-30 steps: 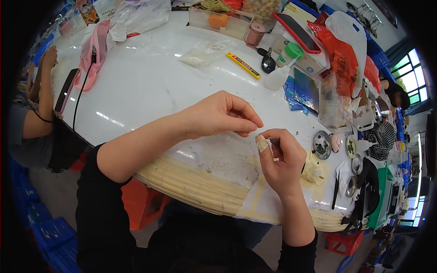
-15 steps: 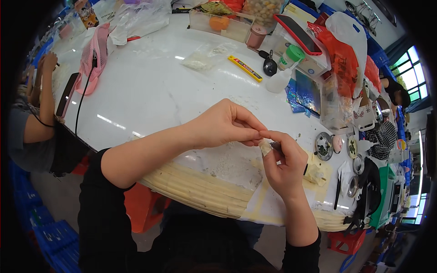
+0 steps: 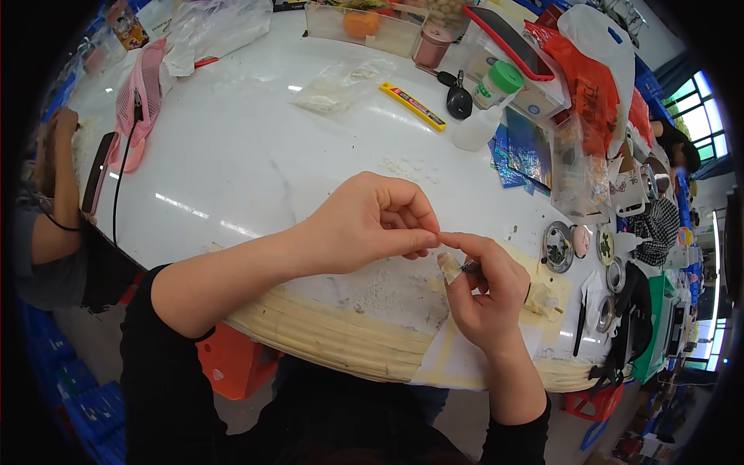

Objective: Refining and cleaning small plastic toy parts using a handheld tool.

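Over the near part of the white table (image 3: 232, 147), my two hands meet at their fingertips. My left hand (image 3: 372, 221) is closed in a pinch, thumb against forefinger; whatever lies between them is too small to make out. My right hand (image 3: 492, 291) has its forefinger stretched to the left fingertips. Pale tape (image 3: 449, 267) wraps its thumb tip. A small dark metallic tool (image 3: 471, 266) shows between the thumb and curled fingers, mostly hidden. Pale crumbs lie on the table below, and beside my right hand sits a cream-coloured lump (image 3: 544, 301) on masking tape.
Farther off lie a yellow box cutter (image 3: 413, 106), a clear bag (image 3: 333, 89), car keys (image 3: 459, 101) and a white squeeze bottle (image 3: 477, 128). Small metal dishes (image 3: 557, 246) stand at the right. A pink mesh pouch (image 3: 142, 101) lies left, near another person's arm (image 3: 66, 178).
The view has shifted slightly. My right thumb has dropped a little away from the left fingertips, and the left fingers have loosened somewhat while the thumb and forefinger stay pinched.
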Demonstrator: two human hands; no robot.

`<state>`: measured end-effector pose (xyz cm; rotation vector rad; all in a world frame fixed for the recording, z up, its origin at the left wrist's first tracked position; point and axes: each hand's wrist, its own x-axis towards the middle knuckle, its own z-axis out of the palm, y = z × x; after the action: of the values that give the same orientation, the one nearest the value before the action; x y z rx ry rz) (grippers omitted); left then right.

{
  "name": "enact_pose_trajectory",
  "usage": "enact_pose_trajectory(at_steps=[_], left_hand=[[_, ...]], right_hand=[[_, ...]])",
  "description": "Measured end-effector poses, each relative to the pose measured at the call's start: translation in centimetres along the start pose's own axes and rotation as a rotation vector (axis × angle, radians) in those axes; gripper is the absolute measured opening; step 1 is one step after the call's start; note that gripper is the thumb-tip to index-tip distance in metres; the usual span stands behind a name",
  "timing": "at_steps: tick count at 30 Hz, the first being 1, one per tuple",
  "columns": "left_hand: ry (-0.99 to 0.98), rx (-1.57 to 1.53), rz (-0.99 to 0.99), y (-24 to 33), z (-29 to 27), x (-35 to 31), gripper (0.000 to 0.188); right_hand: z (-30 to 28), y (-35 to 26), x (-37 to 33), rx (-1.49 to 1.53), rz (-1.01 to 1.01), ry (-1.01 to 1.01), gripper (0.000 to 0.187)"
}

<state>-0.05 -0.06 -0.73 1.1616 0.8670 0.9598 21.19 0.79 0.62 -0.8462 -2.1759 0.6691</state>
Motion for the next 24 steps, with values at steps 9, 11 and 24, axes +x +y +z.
enact_pose_trajectory(at_steps=[9, 11, 24], left_hand=[[0.079, -0.201, -0.1, 0.31, 0.29, -0.29, 0.019], [0.063, -0.253, -0.123, 0.01, 0.48, -0.4, 0.019], [0.056, -0.454, -0.259, -0.44, 0.72, -0.57, 0.015]], right_hand=[[0.06, -0.01, 0.01, -0.002, -0.006, 0.019, 0.039], [0.14, 0.03, 0.0, 0.001, -0.014, 0.021, 0.039], [0.13, -0.18, -0.15, 0.013, 0.014, 0.094, 0.035]])
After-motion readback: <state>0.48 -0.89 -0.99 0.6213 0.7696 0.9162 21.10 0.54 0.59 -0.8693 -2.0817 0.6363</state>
